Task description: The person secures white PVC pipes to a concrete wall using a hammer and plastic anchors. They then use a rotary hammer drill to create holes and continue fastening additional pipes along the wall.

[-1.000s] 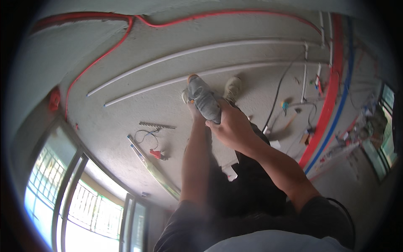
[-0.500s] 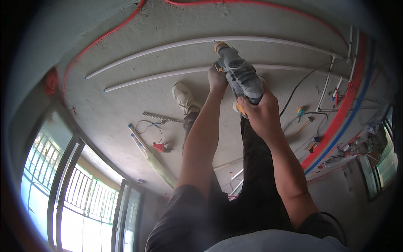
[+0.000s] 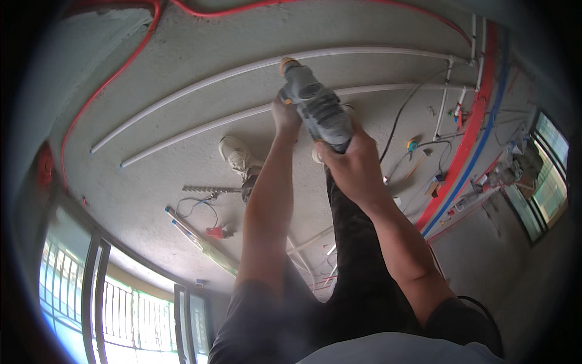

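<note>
I hold a grey power drill with orange parts (image 3: 312, 100) pointed away from me, above the concrete floor. My left hand (image 3: 285, 114) is closed on its front grip, just behind the orange collar. My right hand (image 3: 351, 161) is closed round the rear handle, its thumb toward the left. Whether a bit sits in the collar I cannot make out. Two long white pipes (image 3: 194, 130) run crosswise beyond and under the drill. My left shoe (image 3: 237, 151) stands left of it; my right shoe is mostly hidden behind the drill and my right hand.
Left of my legs lie a spiral bit (image 3: 206, 188), a looped cable, a red object (image 3: 217, 233) and long pipes (image 3: 189, 233). Red hose (image 3: 97, 97) curves round the far side. At right are red (image 3: 451, 173) and blue lines, fittings, cords and scattered items (image 3: 497, 179); windows stand at both sides.
The drill rose toward the far pipes and shows more of its top than a second ago, then moved left in view. My left shoe has come into sight. Both hands keep their grip.
</note>
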A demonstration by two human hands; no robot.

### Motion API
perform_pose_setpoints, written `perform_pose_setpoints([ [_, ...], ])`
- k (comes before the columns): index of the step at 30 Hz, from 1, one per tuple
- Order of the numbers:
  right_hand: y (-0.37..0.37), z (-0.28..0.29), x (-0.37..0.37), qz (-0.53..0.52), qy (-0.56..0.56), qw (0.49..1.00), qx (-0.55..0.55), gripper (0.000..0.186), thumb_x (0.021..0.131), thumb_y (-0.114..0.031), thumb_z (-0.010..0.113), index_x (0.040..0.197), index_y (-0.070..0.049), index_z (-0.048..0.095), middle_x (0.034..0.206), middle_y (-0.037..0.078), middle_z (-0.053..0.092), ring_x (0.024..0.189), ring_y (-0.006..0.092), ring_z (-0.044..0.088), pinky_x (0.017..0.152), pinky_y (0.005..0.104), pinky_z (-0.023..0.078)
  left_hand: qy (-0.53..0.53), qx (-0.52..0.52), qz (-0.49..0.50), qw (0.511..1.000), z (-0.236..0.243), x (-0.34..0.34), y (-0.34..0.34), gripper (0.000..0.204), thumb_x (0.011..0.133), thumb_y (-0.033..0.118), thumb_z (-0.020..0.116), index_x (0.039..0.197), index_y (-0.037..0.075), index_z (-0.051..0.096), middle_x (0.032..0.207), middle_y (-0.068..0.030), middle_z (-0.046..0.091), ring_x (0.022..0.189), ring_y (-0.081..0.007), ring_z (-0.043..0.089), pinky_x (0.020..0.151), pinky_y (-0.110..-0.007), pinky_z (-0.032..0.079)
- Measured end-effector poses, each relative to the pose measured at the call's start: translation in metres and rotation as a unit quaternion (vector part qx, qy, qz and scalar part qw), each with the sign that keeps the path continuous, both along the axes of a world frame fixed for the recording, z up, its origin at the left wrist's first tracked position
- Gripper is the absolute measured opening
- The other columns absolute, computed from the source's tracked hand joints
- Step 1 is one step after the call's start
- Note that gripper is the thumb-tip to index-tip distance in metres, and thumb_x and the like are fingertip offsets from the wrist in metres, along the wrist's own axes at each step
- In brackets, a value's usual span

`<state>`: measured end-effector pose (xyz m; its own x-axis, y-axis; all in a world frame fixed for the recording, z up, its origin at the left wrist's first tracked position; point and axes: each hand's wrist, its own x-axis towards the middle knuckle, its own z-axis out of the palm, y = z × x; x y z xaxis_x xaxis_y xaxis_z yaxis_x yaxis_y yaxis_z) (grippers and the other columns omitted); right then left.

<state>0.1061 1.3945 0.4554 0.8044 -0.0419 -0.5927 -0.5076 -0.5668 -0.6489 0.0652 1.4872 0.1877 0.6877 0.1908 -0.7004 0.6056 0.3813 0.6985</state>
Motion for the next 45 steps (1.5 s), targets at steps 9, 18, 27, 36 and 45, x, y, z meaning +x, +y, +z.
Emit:
perform_pose_setpoints([
  [9,-0.020,-0.008,0.020,-0.063,0.078,0.994,0.031,0.023,0.092,-0.008,0.077,0.110,0.003,0.068,0.092,0.014,0.076,0.082,0.0224,0.072,0.078,0.0397,0.058,0.061,0.096,-0.053,0.992,-0.016,0.017,-0.029,0.035,0.090,0.029,0.079,0.105,-0.002,0.073,0.101,-0.0264,0.078,0.100,-0.0418,0.077,0.086,-0.047,0.057],
  [18,-0.036,-0.044,0.027,-0.047,0.086,0.995,0.032,0.028,0.094,-0.008,0.078,0.117,0.003,0.067,0.097,0.010,0.074,0.086,0.0176,0.070,0.082,0.0353,0.058,0.125,0.169,-0.117,0.971,-0.025,0.030,-0.028,0.034,0.088,0.028,0.078,0.107,0.000,0.074,0.105,-0.0284,0.077,0.105,-0.0488,0.073,0.090,-0.054,0.056],
  [27,-0.026,-0.048,0.047,-0.026,0.099,0.994,0.029,0.021,0.094,-0.009,0.079,0.110,0.000,0.067,0.086,0.002,0.069,0.066,0.0088,0.061,0.061,0.0275,0.050,0.174,0.159,-0.122,0.964,-0.023,0.043,-0.024,0.044,0.087,0.040,0.079,0.113,0.005,0.076,0.113,-0.0238,0.078,0.112,-0.0434,0.073,0.094,-0.052,0.056],
  [36,-0.023,-0.047,0.079,-0.009,0.113,0.993,0.029,0.031,0.092,-0.003,0.075,0.122,0.003,0.067,0.088,0.002,0.067,0.064,0.0108,0.058,0.058,0.0299,0.046,0.243,0.132,-0.121,0.953,0.006,0.061,-0.019,0.042,0.086,0.038,0.076,0.118,0.010,0.075,0.116,-0.0173,0.079,0.116,-0.0386,0.073,0.098,-0.049,0.057],
  [45,-0.020,-0.053,0.090,-0.005,0.123,0.992,0.015,0.028,0.089,0.000,0.075,0.117,0.002,0.069,0.087,0.003,0.068,0.063,0.0119,0.058,0.057,0.0307,0.047,0.268,0.110,-0.089,0.953,-0.004,0.064,-0.025,0.042,0.085,0.036,0.075,0.118,0.011,0.075,0.116,-0.0170,0.079,0.115,-0.0382,0.074,0.097,-0.048,0.058],
])
